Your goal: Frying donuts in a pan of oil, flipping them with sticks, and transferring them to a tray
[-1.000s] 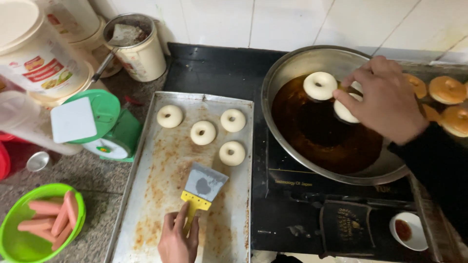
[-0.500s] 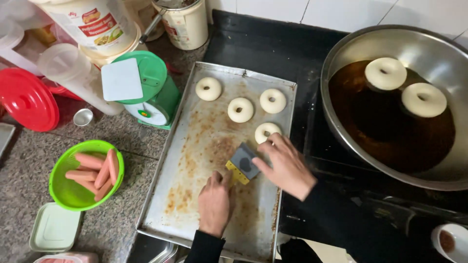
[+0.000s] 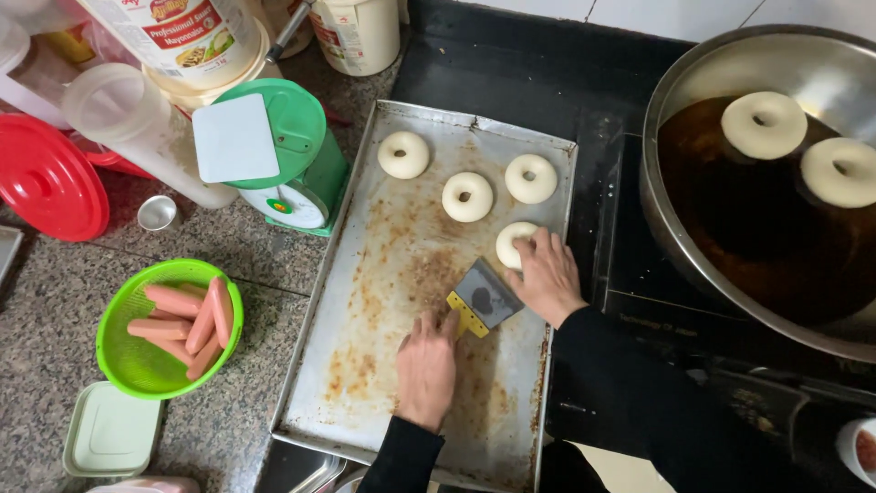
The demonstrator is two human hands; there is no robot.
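Both hands at work on a metal baking tray (image 3: 365, 365), one on a scraper, the other on a raw dough ring.

The left hand (image 3: 426, 365) is closed around the yellow handle of the scraper (image 3: 481, 297), whose grey blade lies flat on the tray at about 1 o'clock from that hand. The right hand (image 3: 547, 274) rests fingers-down, loosely curled, its fingertips touching the nearest dough ring (image 3: 513, 243), which sits just beside the blade at 12 o'clock; the hand has not closed on it. Three further rings (image 3: 467, 196) lie toward the tray's far end. At 2 o'clock from the tray, a large steel pan (image 3: 675, 228) of dark oil holds two floating rings (image 3: 764, 125). At 9 o'clock stands a green basket (image 3: 119, 365) of sausages; at 11 o'clock, a green kitchen scale (image 3: 310, 173).
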